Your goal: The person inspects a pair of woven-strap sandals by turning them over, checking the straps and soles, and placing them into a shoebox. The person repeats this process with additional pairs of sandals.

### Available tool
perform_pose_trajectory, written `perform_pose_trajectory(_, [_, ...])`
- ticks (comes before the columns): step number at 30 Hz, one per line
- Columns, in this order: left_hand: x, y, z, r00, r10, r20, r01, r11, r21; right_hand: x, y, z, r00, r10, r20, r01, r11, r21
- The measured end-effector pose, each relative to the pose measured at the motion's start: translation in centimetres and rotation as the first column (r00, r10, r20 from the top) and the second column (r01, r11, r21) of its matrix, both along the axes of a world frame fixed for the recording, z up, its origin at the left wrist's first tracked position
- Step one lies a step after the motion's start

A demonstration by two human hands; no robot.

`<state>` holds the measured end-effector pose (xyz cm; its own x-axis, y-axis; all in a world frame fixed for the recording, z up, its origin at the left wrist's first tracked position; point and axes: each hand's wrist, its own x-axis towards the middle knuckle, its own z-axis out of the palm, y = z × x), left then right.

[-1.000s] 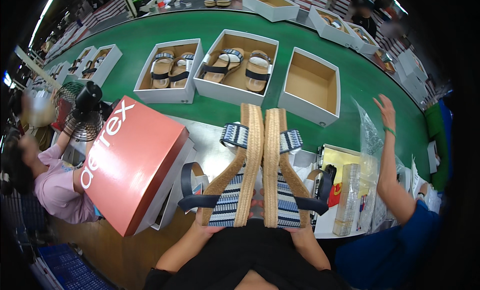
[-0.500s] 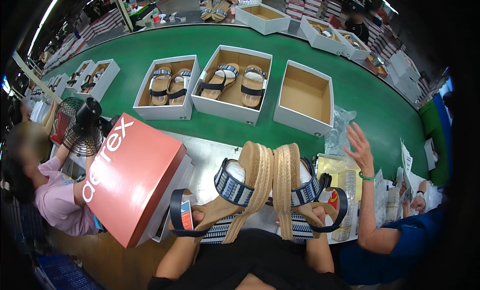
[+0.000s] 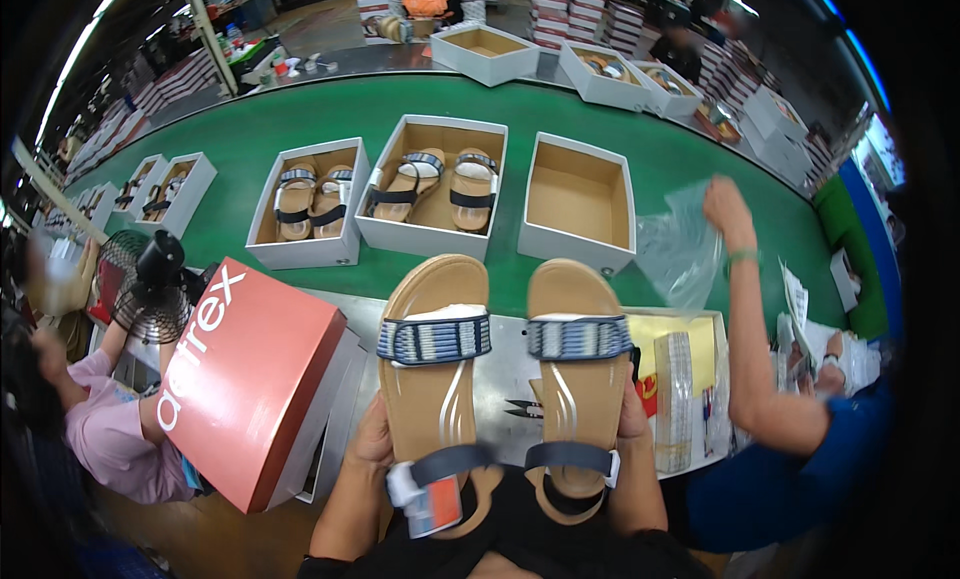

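In front of me I hold a pair of tan sandals side by side, insoles facing me. The left sandal (image 3: 428, 399), with a blue-and-white woven toe band, a dark ankle strap and an orange-and-white tag, is gripped at its outer side by my left hand (image 3: 375, 434). My right hand (image 3: 634, 414) clasps the outer edge of the right sandal (image 3: 571, 399), which matches it. White stuffing sits under both toe bands. My fingers behind the soles are hidden. Small black thread snips (image 3: 523, 409) lie on the metal surface (image 3: 503, 354) behind the sandals.
Beyond stand an empty white box (image 3: 578, 249) and two boxes of sandals (image 3: 430, 234) (image 3: 303, 249) on the green belt (image 3: 440, 94). Stacked boxes with a red lid (image 3: 255, 369) stand left, near a fan (image 3: 150, 279). At right, a co-worker's hand (image 3: 728, 214) grips a clear plastic bag (image 3: 685, 254).
The sandals have turned from sole edges together to insoles facing me, with a gap between them. The co-worker's open hand has closed on the plastic bag and lifted it.
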<state>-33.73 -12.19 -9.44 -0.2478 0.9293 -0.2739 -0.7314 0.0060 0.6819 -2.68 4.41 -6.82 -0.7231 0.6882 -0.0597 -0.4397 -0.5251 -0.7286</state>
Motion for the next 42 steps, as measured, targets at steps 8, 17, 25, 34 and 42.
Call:
perform_pose_trajectory(8, [-1.8,1.4,3.4,0.771,-0.052,-0.635,0.221,0.957,0.189,-0.8,1.3,7.7,0.854,-0.123,0.505,-0.229,0.783,0.578])
perform_pose_trajectory(17, [-1.3,2.4,3.8,0.506,-0.024,-0.862,0.211,0.973,0.097,-2.1,1.4,7.6,0.728,-0.452,0.515,-0.242,0.534,0.810])
perform_pose_trajectory(25, [2.9,7.2,4.6,0.757,0.449,-0.475,-0.257,0.873,0.414,-3.4,1.2,0.5,0.484,-0.868,-0.107,0.534,0.197,0.822])
perform_pose_trajectory(34, [2.2,9.1,8.1,0.868,0.478,-0.130,-0.385,0.816,0.431,-4.6,1.1,-0.2,0.496,-0.855,-0.150,0.822,0.408,0.397])
perform_pose_trajectory(42, [3.1,7.3,6.6,0.869,-0.105,0.483,-0.083,0.932,0.352,-10.5,-1.8,2.6,0.830,-0.325,-0.454,0.111,0.893,-0.435])
